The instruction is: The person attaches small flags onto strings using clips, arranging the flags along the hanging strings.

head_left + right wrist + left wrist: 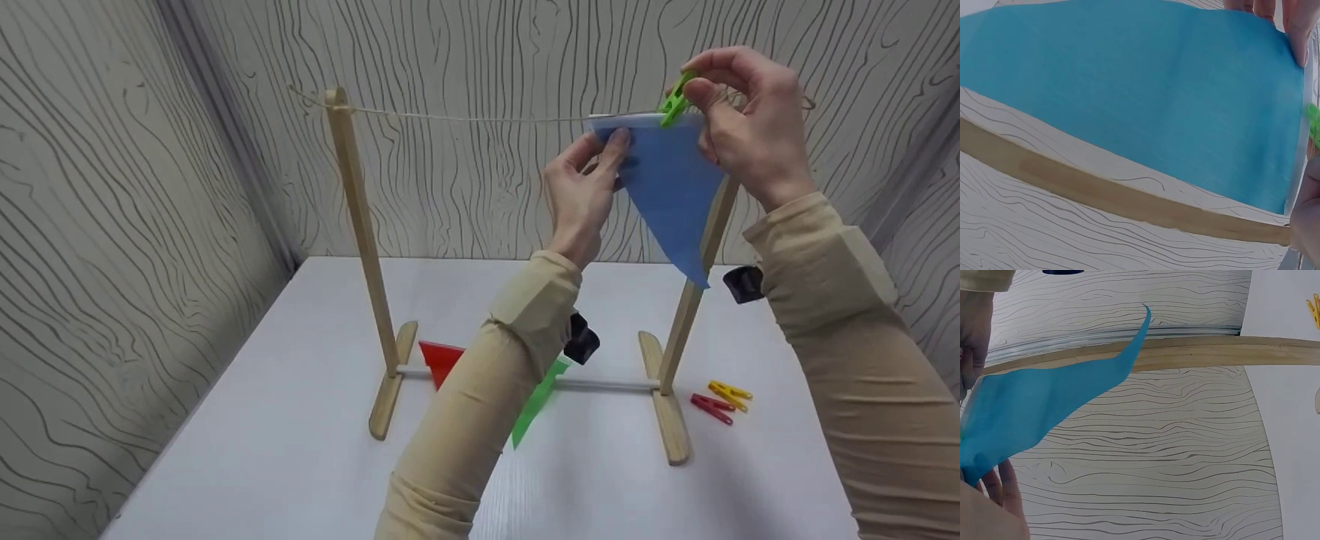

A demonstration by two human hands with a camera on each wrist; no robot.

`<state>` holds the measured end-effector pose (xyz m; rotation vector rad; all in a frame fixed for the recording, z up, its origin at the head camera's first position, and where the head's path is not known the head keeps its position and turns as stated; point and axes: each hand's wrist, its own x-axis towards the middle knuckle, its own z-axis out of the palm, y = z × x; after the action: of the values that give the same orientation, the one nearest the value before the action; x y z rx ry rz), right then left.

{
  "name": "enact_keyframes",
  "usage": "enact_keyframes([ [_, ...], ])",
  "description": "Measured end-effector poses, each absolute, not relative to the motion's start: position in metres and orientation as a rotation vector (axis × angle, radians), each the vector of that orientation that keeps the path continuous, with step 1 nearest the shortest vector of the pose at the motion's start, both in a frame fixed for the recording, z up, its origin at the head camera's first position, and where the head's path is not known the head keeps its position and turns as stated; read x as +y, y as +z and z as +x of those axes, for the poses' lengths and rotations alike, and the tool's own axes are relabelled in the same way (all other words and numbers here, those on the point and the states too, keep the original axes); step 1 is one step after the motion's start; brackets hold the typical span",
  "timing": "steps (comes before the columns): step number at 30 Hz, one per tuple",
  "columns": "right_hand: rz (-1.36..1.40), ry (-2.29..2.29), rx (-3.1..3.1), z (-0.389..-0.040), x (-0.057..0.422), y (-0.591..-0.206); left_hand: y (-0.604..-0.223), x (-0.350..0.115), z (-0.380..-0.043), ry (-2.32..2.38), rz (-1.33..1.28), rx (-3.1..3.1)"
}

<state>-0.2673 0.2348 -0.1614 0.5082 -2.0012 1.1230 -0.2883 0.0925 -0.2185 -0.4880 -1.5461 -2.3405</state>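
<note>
A blue triangular pennant point(671, 187) hangs point down against the string point(465, 118), near its right end. My left hand point(589, 187) pinches the pennant's upper left corner between thumb and fingers. With my right hand point(757, 120) I grip a green clothespin point(677, 99), whose jaws are at the pennant's white top edge; whether they bite on the string too I cannot tell. In the right wrist view the green clothespin point(1313, 125) shows at the white edge, beside the right hand point(1306, 216). The left wrist view shows the blue pennant point(1033, 410) stretching between both hands.
Two wooden posts, left point(360, 232) and right point(682, 330), carry the string and stand on a white table point(262, 390), joined by a white bar point(607, 383). A red pennant point(441, 360) and a green pennant point(536, 405) lie below. Red point(712, 407) and yellow clothespins point(729, 394) lie right.
</note>
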Motion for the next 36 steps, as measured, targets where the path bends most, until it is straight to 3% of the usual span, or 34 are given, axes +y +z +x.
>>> enact_keyframes([
  [6, 0.458, 0.999, -2.057, -0.268, 0.235, -0.162, -0.218, 0.094, -0.289, -2.373, -0.480, -1.516],
  [36, 0.512, 1.251, -2.111, -0.263, 0.247, -0.167, -0.223, 0.094, -0.288, -2.369, -0.498, -1.554],
])
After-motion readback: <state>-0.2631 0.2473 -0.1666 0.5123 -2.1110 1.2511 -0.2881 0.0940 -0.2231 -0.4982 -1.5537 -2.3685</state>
